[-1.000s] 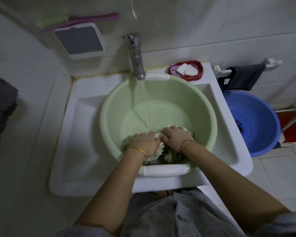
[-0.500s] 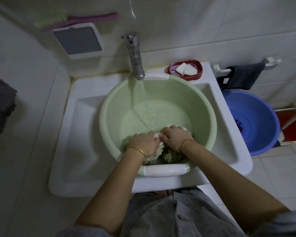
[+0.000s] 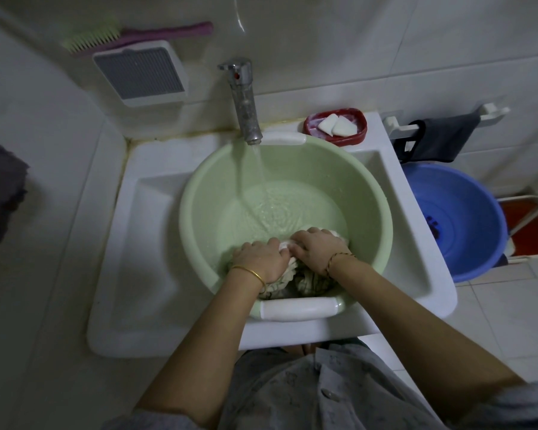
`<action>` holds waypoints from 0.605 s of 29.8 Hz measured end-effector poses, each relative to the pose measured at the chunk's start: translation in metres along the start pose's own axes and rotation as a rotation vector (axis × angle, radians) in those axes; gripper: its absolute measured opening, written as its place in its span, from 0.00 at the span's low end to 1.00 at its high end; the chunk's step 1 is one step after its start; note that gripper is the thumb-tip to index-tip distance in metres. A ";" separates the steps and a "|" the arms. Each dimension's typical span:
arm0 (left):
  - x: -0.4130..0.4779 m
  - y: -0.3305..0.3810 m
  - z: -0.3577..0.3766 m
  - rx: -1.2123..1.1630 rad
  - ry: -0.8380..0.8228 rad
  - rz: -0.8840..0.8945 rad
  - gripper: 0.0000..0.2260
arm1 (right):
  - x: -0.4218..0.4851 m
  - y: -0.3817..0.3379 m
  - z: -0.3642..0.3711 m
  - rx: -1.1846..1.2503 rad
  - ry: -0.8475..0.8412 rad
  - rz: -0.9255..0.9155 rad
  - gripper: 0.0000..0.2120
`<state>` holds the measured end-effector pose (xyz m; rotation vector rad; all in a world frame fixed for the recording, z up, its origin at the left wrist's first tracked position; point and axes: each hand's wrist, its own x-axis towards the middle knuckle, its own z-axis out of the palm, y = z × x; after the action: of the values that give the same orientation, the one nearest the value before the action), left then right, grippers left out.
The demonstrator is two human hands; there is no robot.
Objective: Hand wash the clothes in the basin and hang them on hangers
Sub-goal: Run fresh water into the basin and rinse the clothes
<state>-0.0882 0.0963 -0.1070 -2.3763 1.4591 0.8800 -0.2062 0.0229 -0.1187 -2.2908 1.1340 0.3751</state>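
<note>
Taking the green basin (image 3: 199, 193) as my landmark and going left to right: well to its left a dark cloth (image 3: 0, 206) hangs at the frame edge, out of splash range I'd guess. Up-left of the basin, on the wall, a green-bristled brush with a pink handle (image 3: 131, 34) rests on top of a grey vent box (image 3: 140, 76), parked within reach for scrubbing, I judge. The basin sits inside the white sink (image 3: 131, 243), pushed under the chrome tap (image 3: 246, 103) so the running stream lands in its far half, clear of my hands. At the basin's near wall, my left hand (image 3: 258, 259) is curled down onto the wet clothes (image 3: 305, 279), fingers bent and gripping the bunch; my right hand (image 3: 316, 246) is just beside it, knuckles nearly touching, also clenched on the same fabric. Held close like that to rub cloth against cloth, I judge, so we're mid-wash and hanging is not yet begun. The clothes are bunched low against the basin's near side, partly in the water. Behind-right of the basin a red soap dish (image 3: 351, 138) holds two white soap pieces (image 3: 336, 127), close at hand. Further right, a dark garment (image 3: 441, 138) is draped on a white rail, above a blue tub (image 3: 479, 249) on the floor. No hangers in view.
</note>
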 end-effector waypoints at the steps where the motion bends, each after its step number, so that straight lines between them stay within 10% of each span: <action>1: 0.000 0.000 0.000 0.000 -0.002 0.000 0.21 | 0.000 0.000 0.000 0.001 0.000 0.000 0.20; 18: 0.000 0.000 -0.001 0.009 -0.002 0.005 0.21 | 0.000 0.000 -0.001 0.007 -0.003 0.003 0.20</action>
<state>-0.0882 0.0958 -0.1061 -2.3655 1.4663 0.8750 -0.2062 0.0230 -0.1178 -2.2822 1.1355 0.3744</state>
